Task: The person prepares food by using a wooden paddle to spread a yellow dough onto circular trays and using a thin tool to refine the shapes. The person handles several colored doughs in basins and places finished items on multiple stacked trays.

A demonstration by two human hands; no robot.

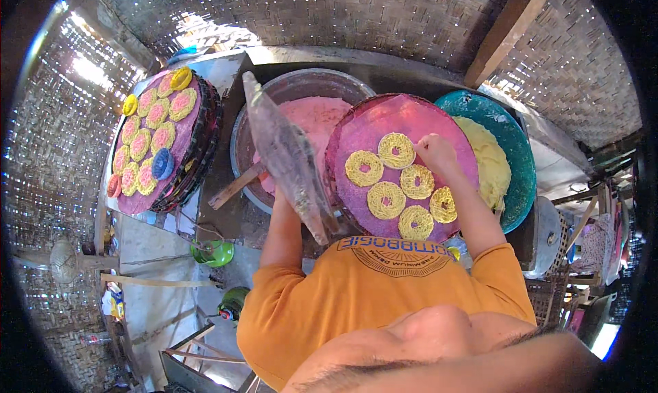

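Note:
A long worn wooden tool (284, 156), tapered at both ends and fitted with a crosswise handle (236, 186), slants over the pink dough. My left hand (282, 206) reaches up under it and seems to support it, but its fingers are hidden behind the wood. Over the round pink-purple tray (356, 140), my right hand (436, 151) has its fingers drawn together beside a yellow lacy ring (396, 150). Whatever those fingers may hold is too small to make out. Several more yellow rings, such as one at the near side (416, 223), lie on the tray.
Pink dough or flour (322, 115) fills part of a large basin (240, 143). Yellow dough (483, 163) sits in a teal basin (526, 160) at right. Stacked trays at left (205, 139) carry pink-and-yellow flower shapes and small moulds (162, 164). A woven wall (356, 16) stands behind.

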